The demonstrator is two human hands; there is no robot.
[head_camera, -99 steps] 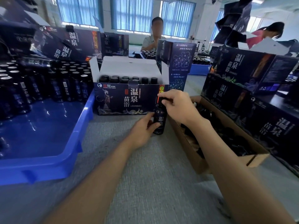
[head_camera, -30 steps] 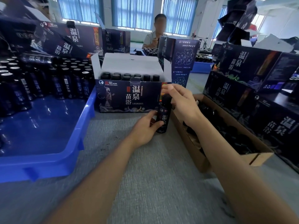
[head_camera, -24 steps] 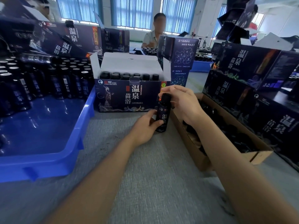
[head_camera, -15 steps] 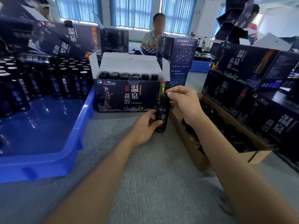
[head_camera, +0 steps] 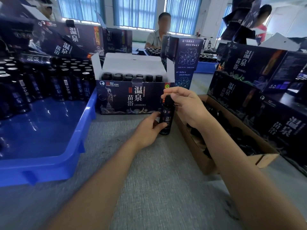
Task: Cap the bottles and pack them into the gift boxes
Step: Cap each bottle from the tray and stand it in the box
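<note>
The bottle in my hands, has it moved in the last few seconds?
No. The bottle stands where it did, at the right front corner of the open gift box, left hand gripping its lower part, right hand at its cap.

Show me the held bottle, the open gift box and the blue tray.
held bottle (head_camera: 168,117): head view, on its label.
open gift box (head_camera: 119,100): head view, on its front wall.
blue tray (head_camera: 88,117): head view, on its right rim.

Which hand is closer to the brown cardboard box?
Right. The right hand pinches the cap on the bottle, beside the box; the left hand grips the bottle, farther left.
</note>
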